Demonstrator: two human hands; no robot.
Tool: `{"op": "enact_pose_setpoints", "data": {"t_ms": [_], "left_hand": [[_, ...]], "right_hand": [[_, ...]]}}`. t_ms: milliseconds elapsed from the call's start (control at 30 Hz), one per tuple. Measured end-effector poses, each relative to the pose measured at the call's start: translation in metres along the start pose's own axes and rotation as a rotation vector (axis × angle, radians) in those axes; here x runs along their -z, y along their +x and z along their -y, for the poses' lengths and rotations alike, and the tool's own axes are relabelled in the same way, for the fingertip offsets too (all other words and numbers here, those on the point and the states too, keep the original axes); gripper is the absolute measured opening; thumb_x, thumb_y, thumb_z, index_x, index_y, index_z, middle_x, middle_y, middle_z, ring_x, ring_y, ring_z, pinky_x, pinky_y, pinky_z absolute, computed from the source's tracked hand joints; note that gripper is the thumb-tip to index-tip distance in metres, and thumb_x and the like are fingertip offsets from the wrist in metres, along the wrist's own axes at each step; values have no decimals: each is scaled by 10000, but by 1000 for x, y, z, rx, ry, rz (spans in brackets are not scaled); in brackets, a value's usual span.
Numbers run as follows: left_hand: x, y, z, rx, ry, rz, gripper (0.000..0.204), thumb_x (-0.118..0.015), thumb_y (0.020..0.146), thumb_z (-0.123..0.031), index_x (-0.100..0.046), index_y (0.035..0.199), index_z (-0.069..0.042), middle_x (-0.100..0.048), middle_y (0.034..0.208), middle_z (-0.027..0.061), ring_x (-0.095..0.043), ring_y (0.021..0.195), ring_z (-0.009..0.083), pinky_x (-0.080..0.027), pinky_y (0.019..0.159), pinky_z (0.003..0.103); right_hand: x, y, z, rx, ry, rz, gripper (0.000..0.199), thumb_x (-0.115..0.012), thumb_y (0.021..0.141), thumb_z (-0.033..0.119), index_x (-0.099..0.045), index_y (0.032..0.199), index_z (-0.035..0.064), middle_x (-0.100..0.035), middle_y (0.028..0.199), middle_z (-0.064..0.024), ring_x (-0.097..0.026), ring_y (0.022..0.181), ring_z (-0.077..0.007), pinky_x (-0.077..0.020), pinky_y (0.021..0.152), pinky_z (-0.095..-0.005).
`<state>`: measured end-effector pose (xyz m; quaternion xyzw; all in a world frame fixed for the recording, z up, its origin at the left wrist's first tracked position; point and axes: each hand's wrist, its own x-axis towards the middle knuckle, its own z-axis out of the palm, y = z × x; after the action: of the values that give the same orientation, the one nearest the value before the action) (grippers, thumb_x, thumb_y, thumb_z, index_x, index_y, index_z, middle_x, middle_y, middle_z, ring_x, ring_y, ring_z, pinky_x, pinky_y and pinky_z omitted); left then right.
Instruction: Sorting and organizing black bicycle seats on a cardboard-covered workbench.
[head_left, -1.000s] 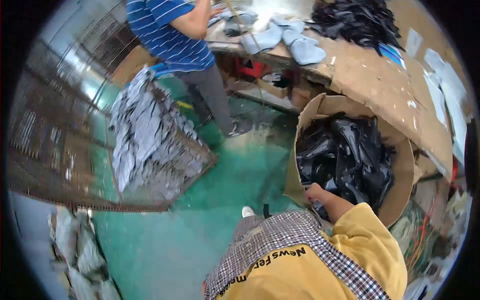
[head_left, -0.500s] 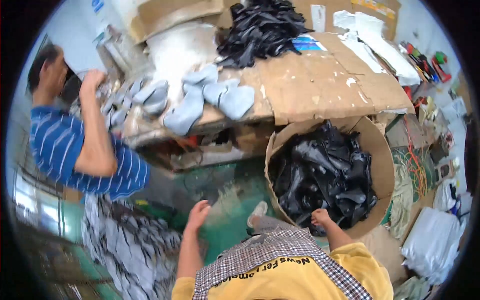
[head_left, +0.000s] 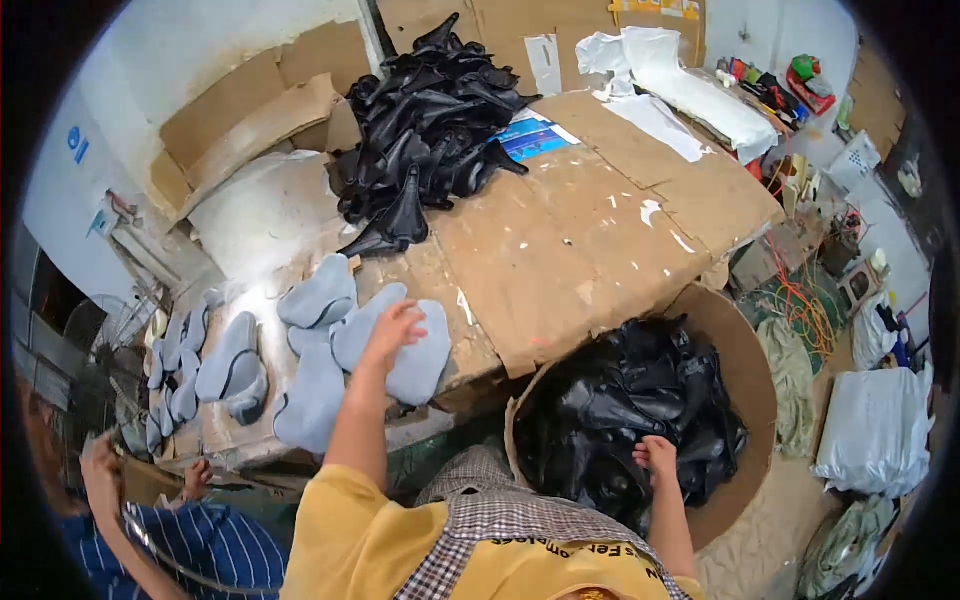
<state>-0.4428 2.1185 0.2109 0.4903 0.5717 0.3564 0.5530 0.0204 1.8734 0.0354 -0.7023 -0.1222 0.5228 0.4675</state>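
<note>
head view, and everything here sits around the cardboard-covered table [head_left: 600, 250], brown, scuffed, with torn white patches. on its near left edge lie several grey-blue foam pads [head_left: 320, 295], soft, matte and saddle-shaped, wide at one end and narrow at the other. the left hand [head_left: 393, 325] lies flat with fingers spread on top of one grey foam pad [head_left: 420, 362] at the table's front edge, pressing on it rather than gripping. at the table's far side is a pile of glossy black saddle covers [head_left: 430, 120], pointy-nosed. just below the table's right front corner stands a round cardboard drum [head_left: 745, 380] full of the same shiny black covers [head_left: 620, 410]. the right hand [head_left: 655, 458] is down among them, fingers curled, can't tell if it's actually got one. a person in a striped shirt [head_left: 210, 550] is at the table's left.
</note>
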Motion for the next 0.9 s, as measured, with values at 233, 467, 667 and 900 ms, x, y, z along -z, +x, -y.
{"op": "enact_pose_setpoints", "data": {"t_ms": [233,467,667,900], "left_hand": [[112,206,-52,-65,-152,-382,506,-582,780,-299,-395,1206,-101,-566,971,59,-561,664,179,-456,616,291],[246,392,-54,-73,-17,-681,625,-619,730,-439,-456,1182,-38,-485,1128,93,-452,958,202,-359,814,324],[272,483,-71,33,-190,-700,822,-683,664,-455,-371,1255,24,-440,1250,148,-422,1142,247,-311,954,323],[249,547,-54,172,-170,-394,962,-728,595,-466,-279,1303,6,-406,1271,150,-417,1139,280,-328,952,362]], "right_hand": [[-111,94,156,40,70,59,212,-540,815,216,-543,946,49,-607,792,-93,-584,636,-198,-487,578,-293],[-345,264,290,42,23,479,356,-544,839,288,-479,1050,9,-586,914,-133,-588,752,-219,-498,699,-340],[-533,393,348,-53,65,514,746,-547,780,518,-331,1263,-8,-379,1243,-171,-443,1077,-264,-384,912,-360],[-656,460,373,-64,323,633,580,-544,800,473,-446,1179,45,-512,1172,-92,-484,1082,-248,-369,942,-417]]}}
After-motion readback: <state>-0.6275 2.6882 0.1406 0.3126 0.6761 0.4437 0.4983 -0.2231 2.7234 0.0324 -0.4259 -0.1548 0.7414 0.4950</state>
